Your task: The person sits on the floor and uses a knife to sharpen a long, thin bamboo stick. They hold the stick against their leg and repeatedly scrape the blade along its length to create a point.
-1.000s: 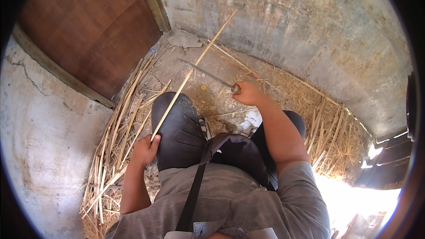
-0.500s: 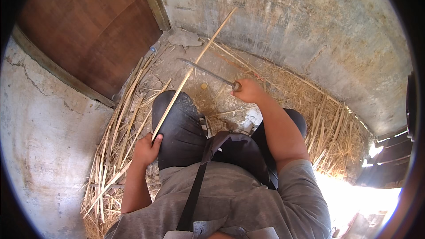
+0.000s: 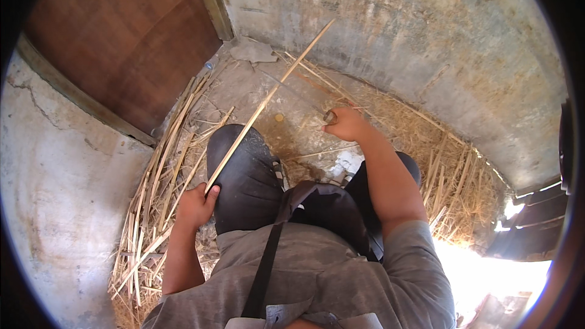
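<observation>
A long pale strip, apparently split bamboo [image 3: 262, 107], slants from my left hand [image 3: 196, 205] over my left knee toward the wall. The left hand is closed around its near end, thumb on top, beside the thigh. In my right hand [image 3: 346, 125] I grip the wooden handle of a long knife [image 3: 295, 92] in front of my right knee. Its thin blade, seen nearly edge-on and slightly blurred, points left and crosses the strip beyond the knee. Whether blade and strip touch, I cannot tell.
Several loose strips [image 3: 177, 140] lie along my left side, below a brown door panel [image 3: 122, 36]. Shavings and more strips [image 3: 451, 170] cover the ground at the right, against a stained wall [image 3: 426, 36]. A flat grey stone [image 3: 253, 52] lies in the far corner.
The strip's far end has swung a little right and nearer. My left hand has shifted slightly left, and the knife blade has turned to look thinner.
</observation>
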{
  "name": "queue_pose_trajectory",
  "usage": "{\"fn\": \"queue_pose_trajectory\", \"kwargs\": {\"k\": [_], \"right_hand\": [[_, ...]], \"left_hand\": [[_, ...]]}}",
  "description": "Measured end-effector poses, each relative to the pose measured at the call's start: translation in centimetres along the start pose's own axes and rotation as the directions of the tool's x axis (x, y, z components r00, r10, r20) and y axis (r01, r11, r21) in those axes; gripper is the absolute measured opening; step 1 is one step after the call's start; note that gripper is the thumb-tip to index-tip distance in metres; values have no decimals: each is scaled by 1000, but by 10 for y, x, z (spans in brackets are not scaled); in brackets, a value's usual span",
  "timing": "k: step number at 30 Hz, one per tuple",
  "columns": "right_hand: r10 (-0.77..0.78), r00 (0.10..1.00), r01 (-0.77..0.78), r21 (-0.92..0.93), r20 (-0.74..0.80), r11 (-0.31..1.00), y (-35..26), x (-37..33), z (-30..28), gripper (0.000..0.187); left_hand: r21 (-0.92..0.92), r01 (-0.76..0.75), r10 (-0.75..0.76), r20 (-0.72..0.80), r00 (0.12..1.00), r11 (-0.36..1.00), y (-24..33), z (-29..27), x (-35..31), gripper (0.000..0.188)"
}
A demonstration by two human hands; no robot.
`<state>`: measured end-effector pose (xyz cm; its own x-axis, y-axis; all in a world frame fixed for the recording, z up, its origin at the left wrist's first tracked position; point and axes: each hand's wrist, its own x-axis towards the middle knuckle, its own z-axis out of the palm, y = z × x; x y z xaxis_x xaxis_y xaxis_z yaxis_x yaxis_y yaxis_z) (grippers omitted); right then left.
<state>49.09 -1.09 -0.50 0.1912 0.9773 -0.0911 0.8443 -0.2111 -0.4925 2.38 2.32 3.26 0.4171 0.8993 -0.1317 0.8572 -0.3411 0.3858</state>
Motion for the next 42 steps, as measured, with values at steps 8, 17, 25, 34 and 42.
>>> {"fn": "queue_pose_trajectory", "kwargs": {"k": [8, 17, 25, 34, 42], "right_hand": [[-128, 971, 129, 7, 201, 992, -38, -5, 2, 47], [31, 998, -34, 63, 54, 997, -8, 0, 4, 46], [-126, 983, 124, 22, 133, 992, -26, -2, 18, 40], [52, 999, -51, 71, -12, 996, 8, 5, 6, 52], [-27, 996, 24, 31, 80, 999, -18, -2, 3, 48]], "left_hand": [[-12, -5, 4, -5, 1000, 1000, -6, 3, -1, 55], [-49, 56, -54, 51, 997, 997, 5, -2, 3, 55], [-22, 29, -28, 46, 999, 999, 1, -1, 2, 55], [-36, 37, -35, 46, 998, 999, 4, 0, 4, 56], [-27, 23, -22, 50, 999, 999, 2, 2, 4, 60]]}}
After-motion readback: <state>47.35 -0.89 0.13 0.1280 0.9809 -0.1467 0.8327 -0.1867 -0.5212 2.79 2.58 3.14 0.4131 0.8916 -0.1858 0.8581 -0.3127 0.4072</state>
